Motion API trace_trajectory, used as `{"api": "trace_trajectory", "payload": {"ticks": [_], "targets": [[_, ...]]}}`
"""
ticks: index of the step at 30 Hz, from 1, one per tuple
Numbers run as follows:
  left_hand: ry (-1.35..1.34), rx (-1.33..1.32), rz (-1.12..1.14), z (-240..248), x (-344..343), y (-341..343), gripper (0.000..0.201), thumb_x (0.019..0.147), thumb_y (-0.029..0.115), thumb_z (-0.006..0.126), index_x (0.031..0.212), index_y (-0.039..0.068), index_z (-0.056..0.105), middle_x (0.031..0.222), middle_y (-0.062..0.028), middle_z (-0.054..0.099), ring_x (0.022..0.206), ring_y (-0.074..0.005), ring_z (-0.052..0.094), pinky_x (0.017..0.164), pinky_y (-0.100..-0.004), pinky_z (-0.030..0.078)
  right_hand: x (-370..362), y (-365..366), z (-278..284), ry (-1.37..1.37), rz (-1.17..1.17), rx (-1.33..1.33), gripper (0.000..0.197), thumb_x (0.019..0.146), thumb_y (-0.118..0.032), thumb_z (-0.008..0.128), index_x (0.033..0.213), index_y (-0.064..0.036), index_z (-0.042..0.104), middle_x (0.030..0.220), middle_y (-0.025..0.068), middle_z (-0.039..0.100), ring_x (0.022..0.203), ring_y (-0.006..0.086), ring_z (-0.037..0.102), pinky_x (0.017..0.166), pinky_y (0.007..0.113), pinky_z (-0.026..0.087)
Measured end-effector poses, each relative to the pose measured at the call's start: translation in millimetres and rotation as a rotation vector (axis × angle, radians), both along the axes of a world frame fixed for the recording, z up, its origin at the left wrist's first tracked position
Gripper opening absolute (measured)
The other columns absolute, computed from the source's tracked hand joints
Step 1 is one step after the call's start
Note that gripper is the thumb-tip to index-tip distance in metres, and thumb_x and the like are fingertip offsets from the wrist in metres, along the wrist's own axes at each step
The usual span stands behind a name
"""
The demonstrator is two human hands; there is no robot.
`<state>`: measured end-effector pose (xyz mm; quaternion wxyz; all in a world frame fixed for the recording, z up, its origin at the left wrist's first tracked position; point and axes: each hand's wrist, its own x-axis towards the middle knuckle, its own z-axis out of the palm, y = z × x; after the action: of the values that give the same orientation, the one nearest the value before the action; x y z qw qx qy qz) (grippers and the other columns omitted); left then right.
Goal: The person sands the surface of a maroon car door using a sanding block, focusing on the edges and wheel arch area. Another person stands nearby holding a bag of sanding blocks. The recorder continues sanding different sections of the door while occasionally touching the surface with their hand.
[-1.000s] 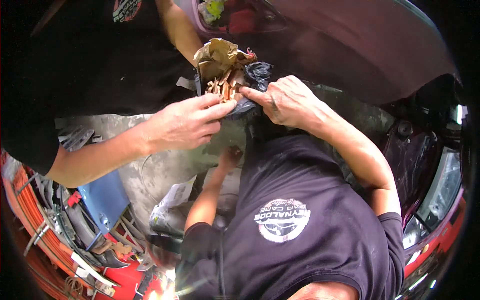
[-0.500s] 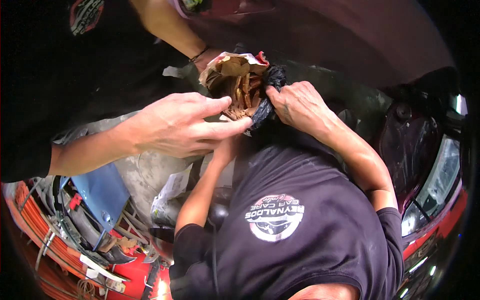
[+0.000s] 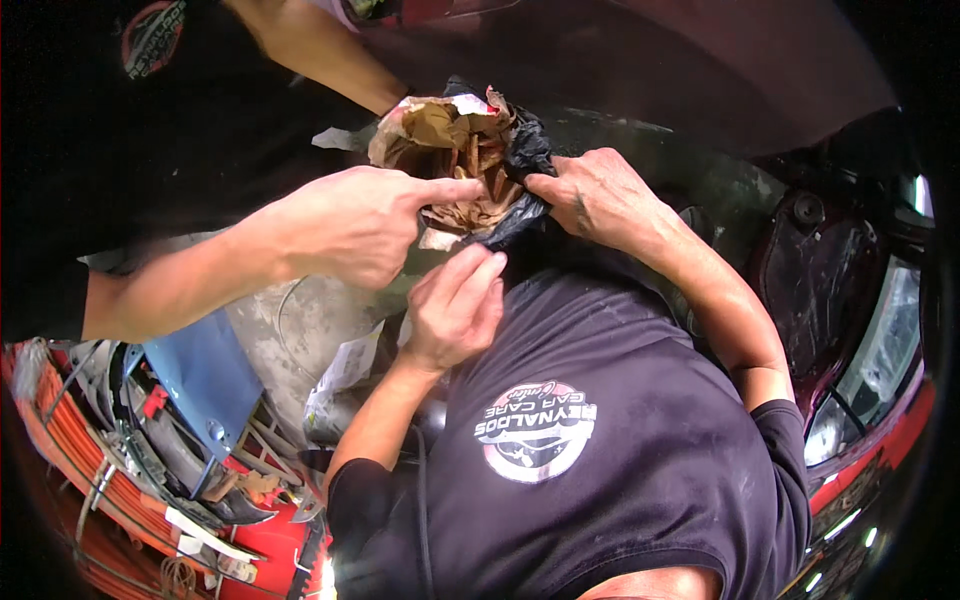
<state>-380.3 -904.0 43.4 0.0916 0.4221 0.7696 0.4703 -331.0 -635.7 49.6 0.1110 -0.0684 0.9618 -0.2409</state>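
My right hand (image 3: 605,198) is closed on the edge of a black plastic bag (image 3: 527,150), which is bunched round an open brown paper bag (image 3: 425,130). Inside the paper bag are several golden-brown strips (image 3: 475,158) that look like fried food. Just below the bag, apart from it, is my left hand (image 3: 455,310). Its fingers are curled and the fingertips pressed together; whatever they may pinch is too small to make out. From the left, a co-worker's hand (image 3: 350,225) reaches its index finger into the bag's mouth. The co-worker's other hand is hidden behind the paper.
A dark maroon car panel (image 3: 640,60) spans the top. At right is a dark panel (image 3: 810,270) next to a car window (image 3: 880,350). Lower left holds a blue panel (image 3: 205,380), orange tubing (image 3: 75,470) and mixed parts. A printed sheet (image 3: 345,365) lies near my left forearm.
My left hand has come out from under the bag into sight, toward me. The co-worker's near hand has gone from spread fingers to one pointing finger. The bag has shifted slightly left.
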Motion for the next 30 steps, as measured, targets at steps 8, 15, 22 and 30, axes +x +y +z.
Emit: {"api": "trace_trajectory", "payload": {"ticks": [8, 15, 22, 30], "targets": [[0.072, -0.266, -0.004, 13, 1, 31, 0.046, 0.090, 0.011, 0.072, 0.134, 0.001, 0.063, 0.137, -0.0209, 0.062, 0.104, -0.0365, 0.072, 0.082, -0.0420, 0.061, 8, 1, -8, -0.081, 0.045, 0.016, 0.028, 0.081, -0.012, 0.068, 0.108, -0.0078, 0.073, 0.076, 0.0162, 0.066, 0.068, 0.0369, 0.069, 0.061, 0.048, 0.054], [0.087, -0.404, -0.068, 15, 5, 21, 0.035, 0.092, 0.015, 0.070, 0.124, 0.002, 0.065, 0.130, -0.0180, 0.065, 0.079, -0.0345, 0.072, 0.069, -0.0426, 0.060, 8, -10, -4, -0.110, -0.005, 0.029, 0.038, 0.082, -0.012, 0.067, 0.120, -0.0078, 0.069, 0.065, 0.0158, 0.064, 0.061, 0.0368, 0.067, 0.056, 0.049, 0.052], [0.017, -0.446, -0.148, 25, 6, 12, 0.031, 0.092, 0.015, 0.071, 0.120, 0.003, 0.066, 0.122, -0.0156, 0.065, 0.083, -0.0345, 0.071, 0.068, -0.0425, 0.059, 17, -18, -8, -0.096, -0.015, 0.029, 0.027, 0.083, -0.012, 0.066, 0.109, -0.0054, 0.067, 0.062, 0.0159, 0.063, 0.058, 0.0370, 0.066, 0.054, 0.048, 0.051], [0.024, -0.426, -0.086, 30, 5, 9, 0.035, 0.091, 0.015, 0.072, 0.123, 0.002, 0.066, 0.123, -0.0176, 0.065, 0.091, -0.0347, 0.072, 0.075, -0.0418, 0.059, 19, -22, -11, -0.091, -0.050, -0.019, 0.033, 0.083, -0.012, 0.066, 0.115, -0.0049, 0.067, 0.064, 0.0174, 0.065, 0.060, 0.0389, 0.066, 0.056, 0.050, 0.053]]}}
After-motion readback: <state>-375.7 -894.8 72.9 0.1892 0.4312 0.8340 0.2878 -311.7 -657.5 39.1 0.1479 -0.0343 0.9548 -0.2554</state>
